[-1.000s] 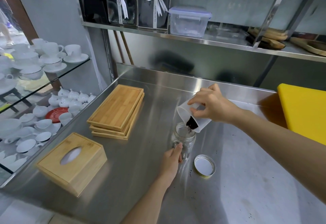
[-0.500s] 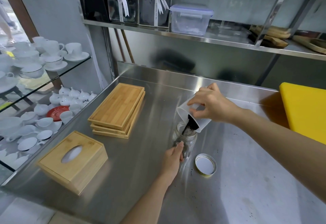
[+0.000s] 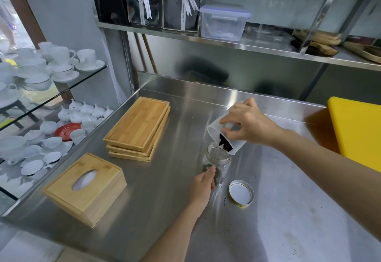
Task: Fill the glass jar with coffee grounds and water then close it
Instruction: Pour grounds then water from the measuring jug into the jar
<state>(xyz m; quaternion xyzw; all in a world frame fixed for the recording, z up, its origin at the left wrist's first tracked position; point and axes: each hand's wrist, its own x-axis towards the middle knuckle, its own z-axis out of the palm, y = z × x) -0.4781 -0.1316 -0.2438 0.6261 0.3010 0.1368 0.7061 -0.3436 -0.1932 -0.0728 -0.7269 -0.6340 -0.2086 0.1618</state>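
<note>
Since the earlier pictures little has shifted: the white cup (image 3: 225,136) hangs tilted over the jar's mouth as before, but the dark stream seen falling half a second ago has stopped, and the remaining coffee grounds (image 3: 225,143) sit clumped at the cup's lower lip.

The right hand (image 3: 249,125) is closed around the cup from above, fingers pinching its rim and wall. The left hand (image 3: 203,185) is wrapped around the lower part of the glass jar (image 3: 216,162), which stands upright on the steel counter (image 3: 288,220), a dark layer of grounds showing through the glass near the bottom. The lid (image 3: 241,193) lies just beside the jar, its white inside facing up.

Spilling looks like the main danger. The cup's lip is wider than the jar's mouth and sits toward its right edge, so a clump that lets go suddenly could slide past the rim onto the counter; dark specks already lie scattered near the lid. Tapping or shaking the cup to free the clump could knock the jar, though the left hand's hold should steady it. Stray grounds landing in the upturned lid, or on the rim, might spoil the seal when closing.
</note>
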